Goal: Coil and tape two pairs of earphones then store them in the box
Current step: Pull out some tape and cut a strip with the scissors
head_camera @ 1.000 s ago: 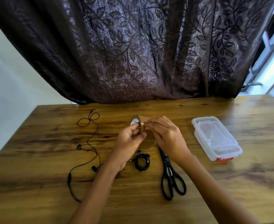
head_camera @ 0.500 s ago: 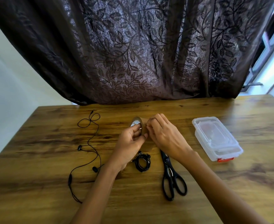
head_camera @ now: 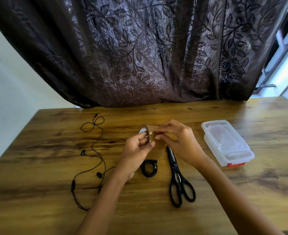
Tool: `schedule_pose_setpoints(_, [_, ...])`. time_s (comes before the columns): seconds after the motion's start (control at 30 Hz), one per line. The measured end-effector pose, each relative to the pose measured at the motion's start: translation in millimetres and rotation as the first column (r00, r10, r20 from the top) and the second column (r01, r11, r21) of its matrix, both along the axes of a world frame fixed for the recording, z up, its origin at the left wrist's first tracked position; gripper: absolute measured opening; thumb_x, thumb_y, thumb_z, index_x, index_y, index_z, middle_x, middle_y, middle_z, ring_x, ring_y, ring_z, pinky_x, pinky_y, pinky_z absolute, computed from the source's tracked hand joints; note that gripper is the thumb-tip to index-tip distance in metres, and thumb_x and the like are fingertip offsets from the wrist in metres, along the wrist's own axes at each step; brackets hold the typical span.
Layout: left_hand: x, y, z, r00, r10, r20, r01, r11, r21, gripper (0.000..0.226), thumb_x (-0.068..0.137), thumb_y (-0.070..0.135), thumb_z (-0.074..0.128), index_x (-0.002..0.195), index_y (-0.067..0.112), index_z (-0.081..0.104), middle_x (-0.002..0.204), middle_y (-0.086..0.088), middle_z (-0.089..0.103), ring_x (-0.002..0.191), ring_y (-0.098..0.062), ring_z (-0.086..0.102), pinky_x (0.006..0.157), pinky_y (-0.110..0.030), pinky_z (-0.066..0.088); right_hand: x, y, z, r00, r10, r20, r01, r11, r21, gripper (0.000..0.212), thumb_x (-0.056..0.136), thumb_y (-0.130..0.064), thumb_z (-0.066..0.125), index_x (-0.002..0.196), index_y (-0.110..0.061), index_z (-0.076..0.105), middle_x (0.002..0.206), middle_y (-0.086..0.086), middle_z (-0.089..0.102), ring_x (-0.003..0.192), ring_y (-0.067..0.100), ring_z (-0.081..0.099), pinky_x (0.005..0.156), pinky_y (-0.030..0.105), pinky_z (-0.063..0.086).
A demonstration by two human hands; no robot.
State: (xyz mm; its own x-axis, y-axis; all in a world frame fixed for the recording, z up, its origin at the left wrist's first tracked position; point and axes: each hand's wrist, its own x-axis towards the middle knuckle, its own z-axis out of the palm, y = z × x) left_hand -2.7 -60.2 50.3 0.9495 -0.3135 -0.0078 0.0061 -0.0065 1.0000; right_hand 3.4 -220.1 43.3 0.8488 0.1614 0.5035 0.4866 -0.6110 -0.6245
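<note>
Partly hidden tape roll [head_camera: 143,131], blurred.

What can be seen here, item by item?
tape: 1 roll, brown, held above the table's middle
tape end: 1, brownish, pulled right off the roll
coiled earphones: 1 pair, black, on table between left wrist and scissors
loose earphones: 1 pair, black, spread on table's left
scissors: 1, black, on table, centre
box: 1, clear, red latch, lid on, table's right
table: 1, brown wood
curtain: 1, dark, leaf-patterned, behind table
window: 1, far right
left hand: grips the tape
right hand: pinches the tape end
</note>
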Motion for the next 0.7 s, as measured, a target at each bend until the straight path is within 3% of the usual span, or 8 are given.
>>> schedule_pose_setpoints(0.2, [2, 1, 0, 0.999, -0.012, 0.036, 0.012, 1.000, 0.020, 0.033, 0.088, -0.005, 0.054, 0.102, 0.025, 0.060, 0.100, 0.009, 0.069, 0.096, 0.004, 0.064, 0.081, -0.011, 0.048, -2, 10, -14, 0.987, -0.040, 0.155, 0.043, 0.999, -0.015, 0.015, 0.079, -0.007, 0.070, 0.094, -0.007, 0.072, 0.092, 0.003, 0.066, 0.086, 0.015, 0.060, 0.078, 0.026, 0.051])
schedule_pose_setpoints(0.43, [0, 0, 3, 0.996, -0.012, 0.087, 0.006, 0.997, 0.075, 0.036, 0.088, -0.005, 0.055, 0.098, 0.030, 0.057, 0.097, 0.013, 0.067, 0.092, 0.008, 0.063, 0.079, -0.009, 0.047, -1, 17, -18, 0.956, -0.114, 0.270, 0.124, 0.992, -0.019, 0.019, 0.086, -0.013, 0.056, 0.086, -0.001, 0.070, 0.086, 0.007, 0.066, 0.082, 0.012, 0.055, 0.078, 0.015, 0.045])
schedule_pose_setpoints(0.53, [-1, 0, 4, 0.996, -0.007, 0.094, -0.001, 0.997, 0.083, 0.035, 0.088, -0.004, 0.055, 0.100, 0.029, 0.059, 0.102, 0.007, 0.068, 0.098, 0.001, 0.064, 0.083, -0.013, 0.048, 0, 18, -17, 0.950, -0.106, 0.294, 0.137, 0.987, -0.088, 0.016, 0.088, -0.010, 0.055, 0.088, 0.000, 0.067, 0.086, 0.009, 0.063, 0.080, 0.016, 0.054, 0.075, 0.018, 0.044])
schedule_pose_setpoints(0.7, [-3, -1, 6, 0.995, -0.014, 0.102, 0.006, 0.996, 0.084, 0.038, 0.088, -0.005, 0.054, 0.097, 0.032, 0.058, 0.097, 0.012, 0.067, 0.093, 0.006, 0.063, 0.077, -0.010, 0.047, 0, 18, -13, 0.936, -0.070, 0.344, 0.157, 0.960, -0.232, 0.019, 0.092, -0.009, 0.045, 0.087, 0.000, 0.061, 0.085, 0.012, 0.058, 0.075, 0.022, 0.052, 0.067, 0.027, 0.046])
